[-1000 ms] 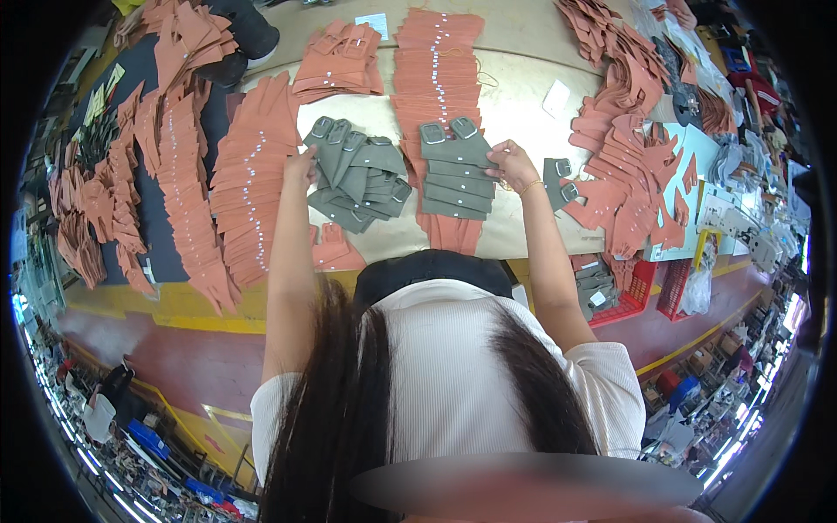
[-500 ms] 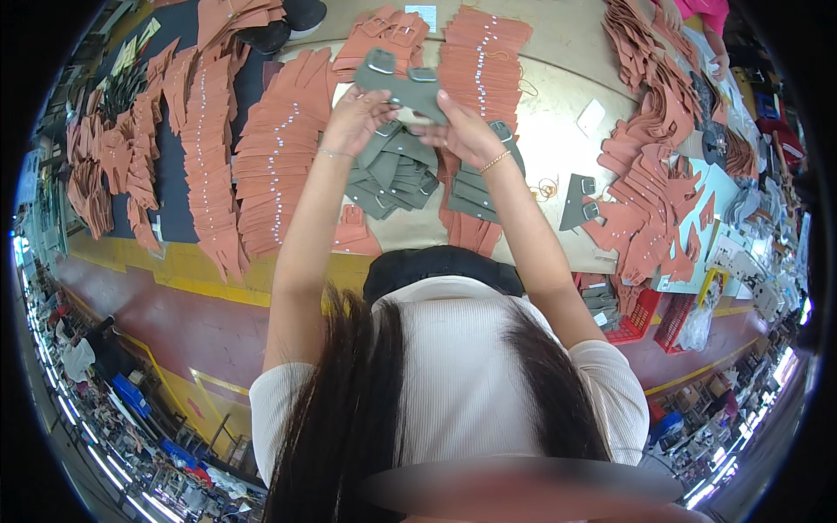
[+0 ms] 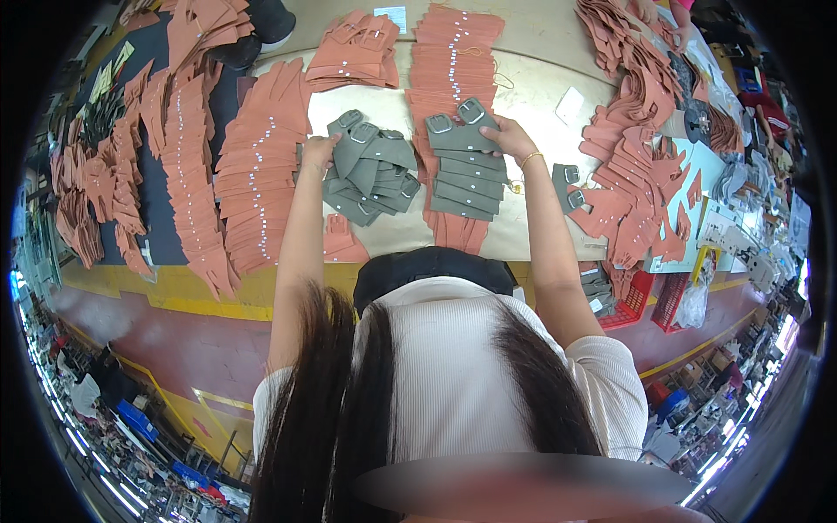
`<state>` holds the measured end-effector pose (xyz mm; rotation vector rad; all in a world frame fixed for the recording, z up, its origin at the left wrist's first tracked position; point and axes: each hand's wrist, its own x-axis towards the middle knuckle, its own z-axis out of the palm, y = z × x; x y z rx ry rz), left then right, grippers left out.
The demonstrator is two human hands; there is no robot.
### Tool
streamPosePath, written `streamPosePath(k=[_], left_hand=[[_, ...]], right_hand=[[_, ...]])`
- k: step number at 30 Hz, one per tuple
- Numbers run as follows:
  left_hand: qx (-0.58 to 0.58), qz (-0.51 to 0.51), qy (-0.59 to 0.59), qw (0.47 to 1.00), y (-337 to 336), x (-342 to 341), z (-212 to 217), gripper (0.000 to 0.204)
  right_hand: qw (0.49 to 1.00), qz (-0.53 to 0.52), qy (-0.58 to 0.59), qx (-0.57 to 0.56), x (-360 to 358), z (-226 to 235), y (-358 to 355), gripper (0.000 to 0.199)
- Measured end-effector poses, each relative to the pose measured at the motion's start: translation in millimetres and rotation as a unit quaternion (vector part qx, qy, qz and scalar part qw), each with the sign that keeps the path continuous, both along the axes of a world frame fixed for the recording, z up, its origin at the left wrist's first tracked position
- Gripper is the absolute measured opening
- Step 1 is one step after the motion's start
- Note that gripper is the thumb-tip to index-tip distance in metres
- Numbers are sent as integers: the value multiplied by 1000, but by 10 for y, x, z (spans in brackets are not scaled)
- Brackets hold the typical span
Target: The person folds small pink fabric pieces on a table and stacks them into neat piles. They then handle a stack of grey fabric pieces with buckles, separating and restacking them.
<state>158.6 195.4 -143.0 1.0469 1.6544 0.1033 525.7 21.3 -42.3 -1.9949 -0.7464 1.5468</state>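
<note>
My left hand [image 3: 318,150] rests on the left edge of a loose heap of grey leather pieces with metal buckles [image 3: 370,170]. A grey buckled piece [image 3: 471,118] is held in my right hand [image 3: 508,138] at the top of a neat overlapping column of grey pieces [image 3: 462,179]. This column lies over a long row of rust-orange leather pieces [image 3: 453,61] on a beige table [image 3: 540,87]. A gold bracelet circles my right wrist.
Rust-orange cut pieces lie in fanned rows at the left [image 3: 257,166], stacked at the back [image 3: 357,48] and piled at the right [image 3: 636,174]. Two grey pieces [image 3: 568,185] sit right of my arm. Red baskets [image 3: 645,301] stand under the table edge.
Both hands had reached far back holding a grey piece; they have come apart and drawn nearer, the right one to the grey column, the left one to the loose heap.
</note>
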Motion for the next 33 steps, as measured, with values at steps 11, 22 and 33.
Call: streamPosePath(k=[11,22,33], left_hand=[[29,67,-123,990,168,264,378,19],[19,100,-487,868,-267,963,1667,31],[70,-45,4,997,-211,276,514,41]], right_hand=[[954,-30,-273,121,-65,-146,-170,42],[912,-202,315,167,-1018,497,439,30],[991,-100,-63,67,-79,180,279,33]])
